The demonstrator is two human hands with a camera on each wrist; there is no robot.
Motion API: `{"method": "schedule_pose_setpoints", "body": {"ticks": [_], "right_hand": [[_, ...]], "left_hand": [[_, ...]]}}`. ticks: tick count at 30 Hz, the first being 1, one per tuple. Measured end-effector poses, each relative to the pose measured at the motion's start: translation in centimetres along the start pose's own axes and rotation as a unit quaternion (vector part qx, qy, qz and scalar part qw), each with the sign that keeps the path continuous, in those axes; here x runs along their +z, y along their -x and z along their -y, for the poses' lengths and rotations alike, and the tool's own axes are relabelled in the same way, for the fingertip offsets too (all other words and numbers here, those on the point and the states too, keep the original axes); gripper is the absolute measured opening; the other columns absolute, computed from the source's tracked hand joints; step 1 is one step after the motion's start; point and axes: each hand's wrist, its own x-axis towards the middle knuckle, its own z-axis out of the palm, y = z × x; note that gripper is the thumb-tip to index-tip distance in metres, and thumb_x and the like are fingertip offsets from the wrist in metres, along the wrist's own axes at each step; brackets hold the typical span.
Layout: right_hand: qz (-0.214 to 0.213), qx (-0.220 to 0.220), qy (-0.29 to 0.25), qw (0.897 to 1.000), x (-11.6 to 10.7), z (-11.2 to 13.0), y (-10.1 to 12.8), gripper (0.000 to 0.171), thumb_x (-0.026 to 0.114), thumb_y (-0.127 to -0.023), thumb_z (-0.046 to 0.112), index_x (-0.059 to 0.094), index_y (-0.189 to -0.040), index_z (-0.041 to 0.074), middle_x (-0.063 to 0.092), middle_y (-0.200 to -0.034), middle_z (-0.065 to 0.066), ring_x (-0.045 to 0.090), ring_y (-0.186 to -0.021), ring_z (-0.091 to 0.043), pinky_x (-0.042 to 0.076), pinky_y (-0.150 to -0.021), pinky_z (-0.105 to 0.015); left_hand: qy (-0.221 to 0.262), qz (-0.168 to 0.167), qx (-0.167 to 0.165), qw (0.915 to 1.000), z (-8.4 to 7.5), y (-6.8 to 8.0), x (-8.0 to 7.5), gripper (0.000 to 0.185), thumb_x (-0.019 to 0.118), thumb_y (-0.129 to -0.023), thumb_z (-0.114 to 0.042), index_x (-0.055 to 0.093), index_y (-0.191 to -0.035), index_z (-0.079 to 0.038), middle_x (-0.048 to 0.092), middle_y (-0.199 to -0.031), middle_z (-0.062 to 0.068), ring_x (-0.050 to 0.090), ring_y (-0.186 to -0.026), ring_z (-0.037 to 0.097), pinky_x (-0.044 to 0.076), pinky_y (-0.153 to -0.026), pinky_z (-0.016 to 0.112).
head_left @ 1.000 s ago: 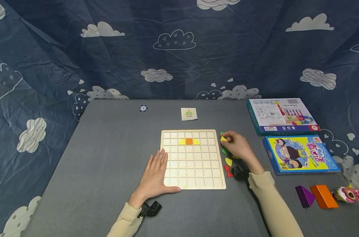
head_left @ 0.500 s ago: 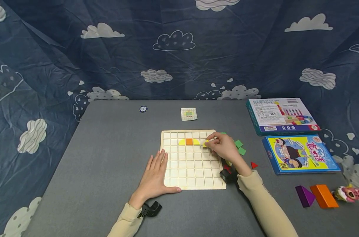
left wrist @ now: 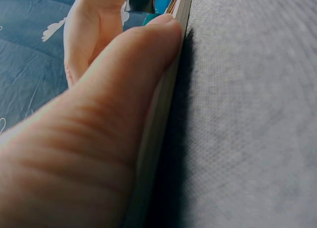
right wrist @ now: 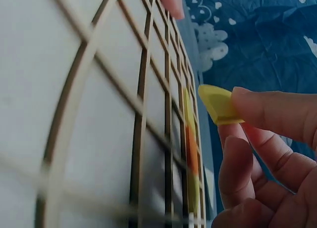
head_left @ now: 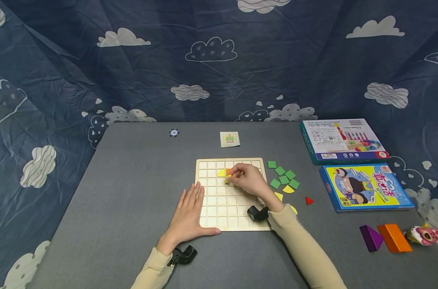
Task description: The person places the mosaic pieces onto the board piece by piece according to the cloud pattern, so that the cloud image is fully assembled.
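Fingertips of the right hand [head_left: 249, 181] now pinch a small yellow piece [right wrist: 219, 105] over the wooden grid board [head_left: 219, 208], just under the orange square [head_left: 229, 171] already seated there; 0.5 s ago the same hand carried that piece above the board's right edge, and 1 s ago it was off the board among the loose tiles. With the hand gone from that spot, the loose tiles lie uncovered to the right of its knuckles: 5 flat green squares [head_left: 284, 176], 2 yellow quarter-round pieces [head_left: 284, 192] and 1 red triangle [head_left: 308, 200]. The left hand [head_left: 187, 216] has not moved: it lies flat with fingers straight and together on the board's left edge, thumb along the front edge, as the left wrist view shows against the thin pale wood.

The held piece is thin, smooth and matte, with 1 curved side, gripped between thumb and forefinger. The board is light plywood cut into shallow square cells by raised strips. It lies on a grey table [head_left: 132, 192] with a fine woven texture. Beyond the fingertips lies a small pattern card [head_left: 229, 139].
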Motion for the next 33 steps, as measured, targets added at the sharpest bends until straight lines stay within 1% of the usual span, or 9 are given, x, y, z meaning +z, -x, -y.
{"method": "schedule_pose_setpoints", "body": {"ticks": [3,7,13,23,33], "right_hand": [[0.011,-0.007,0.005,1.000,0.9,0.5,-0.4,0.010,0.077,-0.079,0.011,0.068,-0.080,0.008,0.062,-0.068,0.002,0.051,-0.057,-0.014,0.038,-0.053,-0.027],[0.023,-0.014,0.033,0.999,1.9,0.9,-0.8,0.008,0.077,-0.079,0.014,0.070,-0.079,0.011,0.062,-0.067,0.006,0.054,-0.059,-0.012,0.041,-0.057,-0.028],[0.025,-0.009,0.064,0.998,2.8,1.1,-1.0,0.007,0.077,-0.079,0.016,0.071,-0.080,0.015,0.061,-0.067,0.008,0.055,-0.061,-0.010,0.043,-0.060,-0.030],[0.027,-0.013,0.076,0.997,3.5,1.7,-1.5,0.004,0.075,-0.081,0.014,0.071,-0.081,0.015,0.061,-0.068,0.009,0.055,-0.062,-0.009,0.043,-0.062,-0.029],[0.030,-0.025,0.101,0.994,3.7,1.7,-1.9,0.004,0.074,-0.081,0.014,0.071,-0.083,0.014,0.060,-0.069,0.009,0.054,-0.063,-0.009,0.042,-0.060,-0.030]], "left_hand": [[-0.002,-0.002,0.001,1.0000,0.0,0.0,0.0,0.128,0.050,-0.066,-0.087,0.015,-0.149,0.004,0.010,-0.156,0.019,0.006,-0.143,0.031,0.003,-0.113,0.045],[-0.001,-0.003,0.001,1.0000,0.0,0.0,0.1,0.128,0.050,-0.066,-0.086,0.015,-0.149,0.005,0.010,-0.156,0.019,0.006,-0.143,0.031,0.004,-0.113,0.045],[-0.002,0.004,0.001,1.0000,-0.1,0.0,0.1,0.128,0.048,-0.066,-0.087,0.014,-0.149,0.005,0.008,-0.156,0.019,0.004,-0.143,0.029,0.003,-0.114,0.044],[0.000,-0.002,0.002,1.0000,0.0,0.0,0.0,0.128,0.054,-0.066,-0.084,0.015,-0.149,0.005,0.009,-0.156,0.019,0.005,-0.143,0.031,0.002,-0.113,0.044],[-0.004,-0.001,0.001,1.0000,-0.1,0.0,0.0,0.129,0.051,-0.065,-0.086,0.015,-0.149,0.004,0.009,-0.156,0.019,0.005,-0.143,0.030,0.002,-0.114,0.044]]}}
